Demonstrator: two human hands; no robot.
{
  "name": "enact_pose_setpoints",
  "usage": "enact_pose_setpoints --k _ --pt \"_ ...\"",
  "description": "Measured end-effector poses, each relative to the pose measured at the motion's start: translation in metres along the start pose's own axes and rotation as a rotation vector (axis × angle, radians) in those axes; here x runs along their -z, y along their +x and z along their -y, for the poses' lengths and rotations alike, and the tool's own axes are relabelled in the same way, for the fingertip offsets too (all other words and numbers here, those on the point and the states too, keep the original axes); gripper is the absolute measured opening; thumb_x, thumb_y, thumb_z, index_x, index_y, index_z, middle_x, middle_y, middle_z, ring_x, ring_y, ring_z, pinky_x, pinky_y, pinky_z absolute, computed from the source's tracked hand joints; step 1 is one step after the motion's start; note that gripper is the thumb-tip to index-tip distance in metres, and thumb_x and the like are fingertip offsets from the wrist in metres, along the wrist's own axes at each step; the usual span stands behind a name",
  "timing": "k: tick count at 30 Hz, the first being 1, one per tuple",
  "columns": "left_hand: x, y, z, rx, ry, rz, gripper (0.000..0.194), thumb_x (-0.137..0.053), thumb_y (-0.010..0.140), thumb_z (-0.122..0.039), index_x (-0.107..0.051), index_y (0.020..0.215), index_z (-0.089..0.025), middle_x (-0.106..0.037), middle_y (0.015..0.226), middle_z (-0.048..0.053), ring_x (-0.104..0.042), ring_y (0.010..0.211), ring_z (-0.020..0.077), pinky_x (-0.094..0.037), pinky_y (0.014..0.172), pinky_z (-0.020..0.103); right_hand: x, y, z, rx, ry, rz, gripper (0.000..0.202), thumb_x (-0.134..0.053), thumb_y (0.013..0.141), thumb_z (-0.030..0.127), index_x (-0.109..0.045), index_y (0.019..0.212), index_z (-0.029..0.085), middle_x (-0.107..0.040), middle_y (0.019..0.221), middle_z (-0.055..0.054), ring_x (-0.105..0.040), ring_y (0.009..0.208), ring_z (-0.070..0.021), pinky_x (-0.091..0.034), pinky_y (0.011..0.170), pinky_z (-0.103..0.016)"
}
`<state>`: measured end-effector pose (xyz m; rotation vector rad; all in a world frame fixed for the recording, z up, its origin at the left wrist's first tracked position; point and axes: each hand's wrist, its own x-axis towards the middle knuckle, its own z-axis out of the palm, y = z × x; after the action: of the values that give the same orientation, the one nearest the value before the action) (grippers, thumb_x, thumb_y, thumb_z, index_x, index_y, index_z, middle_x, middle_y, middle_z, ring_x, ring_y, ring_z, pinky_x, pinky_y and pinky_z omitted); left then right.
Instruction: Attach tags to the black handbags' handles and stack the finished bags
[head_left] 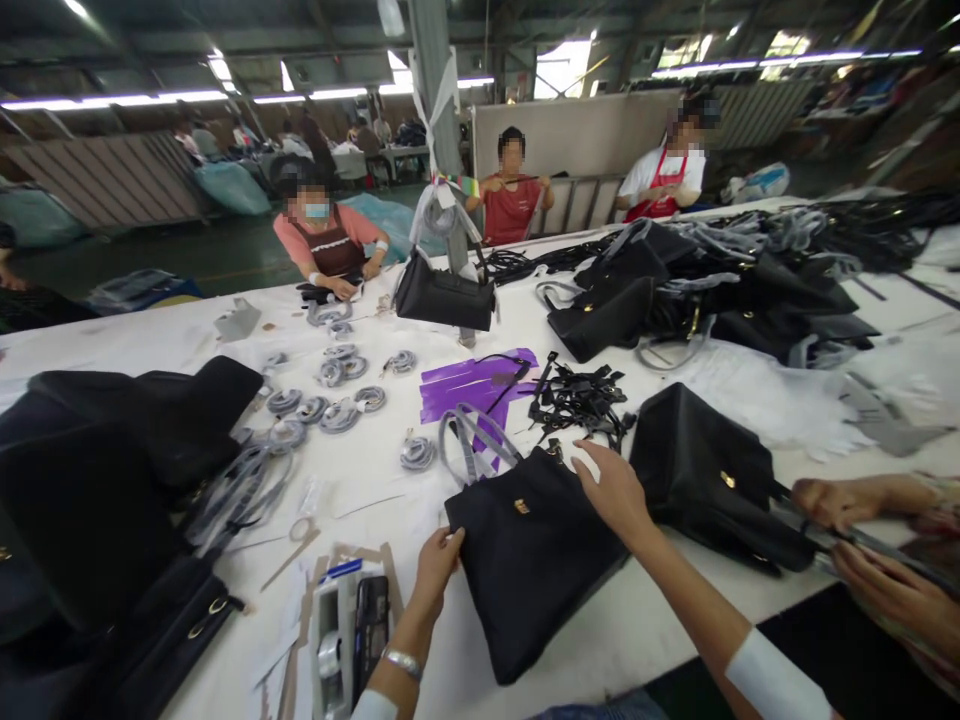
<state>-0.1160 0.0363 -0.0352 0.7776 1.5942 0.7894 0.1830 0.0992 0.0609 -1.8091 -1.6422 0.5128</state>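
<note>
Counter (pixel 135 345): long, white, crowded from end to end; black handbag (pixel 529 545) lying flat near the front edge, between both hands.
Bag heap (pixel 112 470): dark bags stacked at the near left, grey straps spilling toward the middle; likely to slide onto the work spot if nudged.
Second bag (pixel 709 480): resting just right of the handbag, nearly touching it; a neighbouring person's hands (pixel 862 540) busy on its far side, so a collision of elbows seems possible.
Handbag: tilted corner toward the edge, grey handle (pixel 472 440) arching off its top; lower corner close to the counter's lip, so a careless tug could drag it over.
Purple sheet (pixel 472 385): spread beyond the handle, black tags (pixel 577 400) heaped just beside it; loose tags could snag the handle.
Right hand (pixel 615 490): flat on the bag's upper right corner, fingers (pixel 592 455) spread apart and pressing down, gripping nothing.
Left hand (pixel 439 565): at the bag's left edge, fingers (pixel 452 541) curled onto the rim; whether truly clamped, impossible to tell.
Scissors (pixel 296 545): lying near the left wrist, well clear of the bag, yet within a sweeping sleeve's reach.
</note>
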Motion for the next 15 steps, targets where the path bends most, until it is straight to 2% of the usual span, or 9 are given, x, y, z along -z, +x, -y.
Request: enact_pose_setpoints --k 2,4,6,8,9,10,12,14,15 --pt "0.000 0.005 0.012 0.054 -0.044 -0.009 0.074 -0.067 0.059 -0.064 -0.059 0.105 -0.007 -0.054 0.055 -0.002 -0.050 0.048 0.0119 -0.037 0.049 0.024 -0.004 -0.016 -0.025 -0.091 -0.199 0.021 0.047 -0.054 0.083 0.044 -0.059 0.122 0.019 -0.058 0.129 -0.015 -0.050 0.120 -0.0337 -0.037 0.100 -0.047" --pt "0.002 0.006 0.017 0.026 -0.032 -0.033 0.078 -0.064 0.064 -0.061 -0.052 0.120 -0.008 -0.061 0.065 0.001 -0.058 0.057 0.0153 -0.044 0.056 0.027 -0.008 -0.031 -0.044 -0.226 -0.255 0.169 0.048 -0.058 0.079 0.050 -0.063 0.117 0.021 -0.065 0.118 -0.015 -0.058 0.109 -0.0349 -0.043 0.090 -0.045" --pt "0.008 0.007 0.016 -0.047 0.094 -0.057 0.073 -0.059 0.071 -0.057 -0.049 0.126 -0.010 -0.067 0.077 0.005 -0.064 0.069 0.0193 -0.048 0.066 0.031 -0.012 -0.043 -0.056 -0.277 -0.153 0.386 0.040 -0.061 0.075 0.057 -0.072 0.095 0.024 -0.073 0.095 -0.011 -0.065 0.092 -0.0320 -0.046 0.080 -0.039" --pt "0.015 0.008 0.011 -0.112 0.319 -0.038 0.057 -0.055 0.076 -0.052 -0.058 0.119 -0.014 -0.069 0.087 0.008 -0.066 0.081 0.0226 -0.048 0.076 0.034 -0.015 -0.046 -0.066 -0.311 0.002 0.614 0.039 -0.060 0.074 0.060 -0.072 0.069 0.023 -0.073 0.072 -0.008 -0.067 0.073 -0.0272 -0.047 0.068 -0.034" --pt "0.019 0.008 0.008 -0.138 0.430 -0.014 0.049 -0.054 0.077 -0.049 -0.062 0.113 -0.016 -0.070 0.091 0.008 -0.066 0.085 0.0233 -0.048 0.080 0.034 -0.015 -0.044 -0.071 -0.340 0.056 0.682 0.042 -0.058 0.076 0.059 -0.069 0.061 0.021 -0.071 0.064 -0.007 -0.066 0.064 -0.0246 -0.047 0.063 -0.032" --pt "0.022 0.008 0.006 -0.160 0.527 0.012 0.043 -0.053 0.079 -0.046 -0.065 0.108 -0.017 -0.070 0.093 0.008 -0.065 0.087 0.0234 -0.048 0.082 0.035 -0.016 -0.039 -0.076 -0.363 0.070 0.695 0.043 -0.055 0.080 0.056 -0.068 0.058 0.020 -0.069 0.060 -0.006 -0.065 0.059 -0.0223 -0.047 0.059 -0.030" --pt "0.025 0.006 0.004 -0.199 0.653 0.045 0.038 -0.051 0.080 -0.041 -0.066 0.106 -0.018 -0.069 0.094 0.007 -0.065 0.086 0.0223 -0.048 0.083 0.034 -0.019 -0.022 -0.087 -0.331 -0.032 0.557 0.038 -0.048 0.087 0.044 -0.070 0.068 0.019 -0.070 0.064 -0.006 -0.065 0.060 -0.0203 -0.048 0.061 -0.030" --pt "0.024 0.003 0.004 -0.221 0.698 0.047 0.038 -0.050 0.081 -0.037 -0.065 0.109 -0.017 -0.068 0.094 0.008 -0.064 0.085 0.0213 -0.048 0.083 0.034 -0.028 0.000 -0.097 -0.197 -0.175 0.371 0.028 -0.045 0.088 0.028 -0.071 0.091 0.018 -0.073 0.086 -0.008 -0.067 0.078 -0.0204 -0.049 0.075 -0.031" --pt "0.022 0.000 0.005 -0.235 0.707 0.042 0.038 -0.050 0.081 -0.036 -0.064 0.110 -0.016 -0.068 0.095 0.008 -0.064 0.086 0.0213 -0.048 0.084 0.035 -0.034 0.012 -0.100 -0.134 -0.218 0.327 0.029 -0.044 0.087 0.020 -0.069 0.101 0.018 -0.071 0.100 -0.009 -0.065 0.091 -0.0204 -0.047 0.083 -0.031"
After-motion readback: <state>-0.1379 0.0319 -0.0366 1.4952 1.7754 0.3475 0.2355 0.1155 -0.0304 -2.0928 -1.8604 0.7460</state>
